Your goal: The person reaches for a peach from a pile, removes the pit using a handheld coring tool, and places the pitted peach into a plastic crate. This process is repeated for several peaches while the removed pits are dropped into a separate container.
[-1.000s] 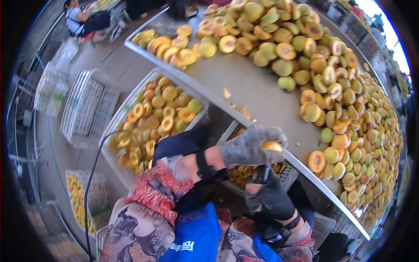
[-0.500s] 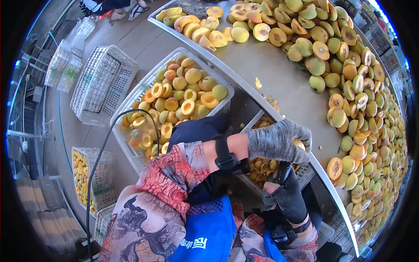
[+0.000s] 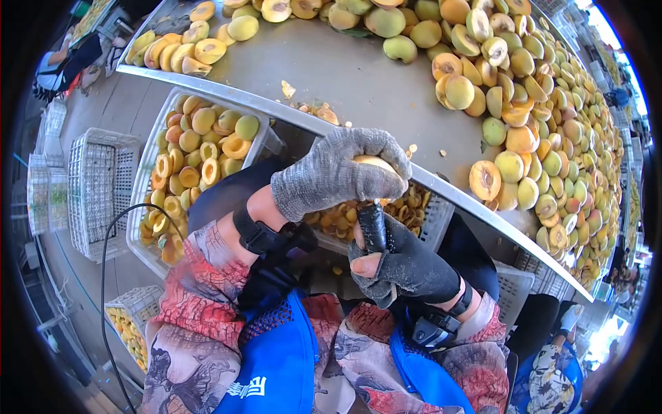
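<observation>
My left hand, in a grey knit glove, is closed around a peach half, which is mostly covered by the fingers. Just below it, my right hand, in a black glove with the thumb tip bare, grips a pitting knife by its black handle. The tool points up at the fruit, and its metal end is largely hidden. Both hands are above a crate of pitted peach pieces, by the metal table edge. Many peach halves are heaped on the table.
Left of my knees stands a white crate full of peach halves. Beyond it is a stack of white crates. A black cable loops at my left side. Other people sit at the far left and at the lower right.
The view has turned to the right, so table and crates appear further left. My right hand and the handle now show more plainly below the left hand, which still holds the peach half.
</observation>
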Demonstrator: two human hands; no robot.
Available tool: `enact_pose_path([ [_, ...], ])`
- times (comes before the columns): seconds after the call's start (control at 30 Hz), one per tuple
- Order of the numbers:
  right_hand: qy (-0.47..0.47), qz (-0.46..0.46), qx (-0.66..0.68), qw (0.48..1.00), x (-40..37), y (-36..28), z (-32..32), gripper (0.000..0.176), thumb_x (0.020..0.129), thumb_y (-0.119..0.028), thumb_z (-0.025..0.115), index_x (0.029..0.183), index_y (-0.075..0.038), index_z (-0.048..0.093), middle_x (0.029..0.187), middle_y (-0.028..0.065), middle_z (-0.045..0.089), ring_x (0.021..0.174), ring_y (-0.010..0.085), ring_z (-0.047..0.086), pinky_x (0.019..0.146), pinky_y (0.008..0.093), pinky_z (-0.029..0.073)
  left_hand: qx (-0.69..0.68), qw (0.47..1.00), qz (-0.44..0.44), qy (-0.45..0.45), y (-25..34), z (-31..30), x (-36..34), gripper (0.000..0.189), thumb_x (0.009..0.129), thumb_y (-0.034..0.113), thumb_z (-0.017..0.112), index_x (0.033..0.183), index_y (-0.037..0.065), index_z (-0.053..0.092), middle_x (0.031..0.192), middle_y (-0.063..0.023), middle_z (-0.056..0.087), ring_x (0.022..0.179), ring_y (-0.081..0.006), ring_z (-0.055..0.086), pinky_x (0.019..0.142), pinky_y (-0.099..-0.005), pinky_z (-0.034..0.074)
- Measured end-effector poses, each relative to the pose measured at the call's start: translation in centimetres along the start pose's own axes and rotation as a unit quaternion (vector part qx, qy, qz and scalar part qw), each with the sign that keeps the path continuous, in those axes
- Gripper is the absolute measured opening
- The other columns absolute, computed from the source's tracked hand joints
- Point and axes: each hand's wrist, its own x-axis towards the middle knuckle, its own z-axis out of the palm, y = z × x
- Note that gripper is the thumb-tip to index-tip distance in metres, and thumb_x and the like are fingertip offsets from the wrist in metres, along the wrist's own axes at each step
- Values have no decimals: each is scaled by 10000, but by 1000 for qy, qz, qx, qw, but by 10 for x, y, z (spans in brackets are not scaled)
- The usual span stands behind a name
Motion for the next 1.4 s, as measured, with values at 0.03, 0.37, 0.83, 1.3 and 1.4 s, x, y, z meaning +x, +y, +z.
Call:
enact_pose_path([
  [0.03,3,0,4,1000,-1,-3,2,270,777,14,616,912,-71,398,672,30,506,488,99,508,408,207,374,-2,1000,-4,-4,0,2,0,308,694,255,700,872,16,623,816,-78,622,772,-171,600,699,-296,495],
  [0.37,98,-15,-119,988,-1,-6,6,251,788,-47,641,899,-56,416,647,36,537,473,102,542,381,204,382,47,998,-9,50,2,10,5,322,692,278,689,872,19,621,832,-79,626,781,-163,602,729,-297,495],
  [0.83,-65,63,76,993,-9,1,-11,307,754,-45,656,926,-48,403,668,50,512,485,108,497,413,212,373,1,998,-63,-21,-1,9,3,325,716,293,631,868,7,612,819,-96,615,762,-173,587,692,-290,482],
  [1.3,207,-258,-498,802,-5,11,-28,480,730,-105,659,1143,-15,431,876,227,590,813,431,572,663,440,453,-326,934,44,137,-18,-3,10,511,895,468,454,983,-24,560,908,-181,607,813,-292,616,706,-393,539],
  [1.4,207,-269,-476,811,-3,12,-32,476,731,-117,670,1133,-13,437,862,224,592,805,420,580,658,426,454,-325,932,55,147,-18,-4,10,522,897,481,435,979,-18,565,903,-188,608,803,-299,618,681,-400,543],
])
